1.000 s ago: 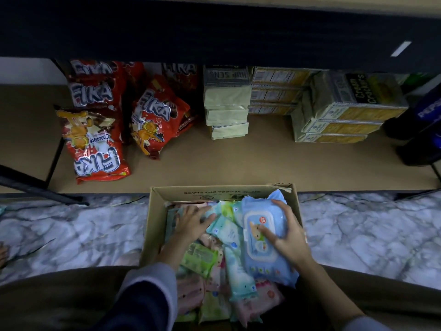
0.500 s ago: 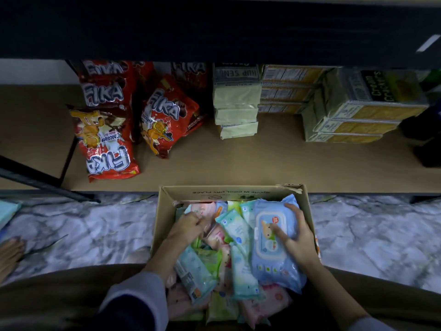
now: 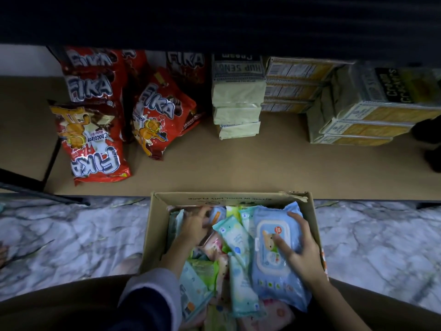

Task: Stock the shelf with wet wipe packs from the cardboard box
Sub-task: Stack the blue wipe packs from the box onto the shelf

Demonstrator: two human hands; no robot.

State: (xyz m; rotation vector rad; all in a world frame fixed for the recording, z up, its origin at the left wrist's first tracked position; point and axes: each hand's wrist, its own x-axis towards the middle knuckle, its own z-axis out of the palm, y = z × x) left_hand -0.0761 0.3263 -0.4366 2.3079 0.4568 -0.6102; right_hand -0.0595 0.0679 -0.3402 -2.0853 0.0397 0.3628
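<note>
Marble floor (image 3: 71, 240) bears the box (image 3: 224, 199), near the shelf (image 3: 238, 168); right hand (image 3: 301, 253) grips a blue pack (image 3: 274, 254) inside it; left hand (image 3: 193, 226), fingers curled, digs among packs; snack bags (image 3: 95, 139) far left.

Just past both hands, over the far wall of the cardboard box (image 3: 229, 198), the shelf (image 3: 238, 168) has a wide bare patch. Red snack bags (image 3: 95, 139) block the far left, and cracker packs (image 3: 238, 111) fill the back and right. A dark shelf board (image 3: 214, 20) hangs low over it all.
</note>
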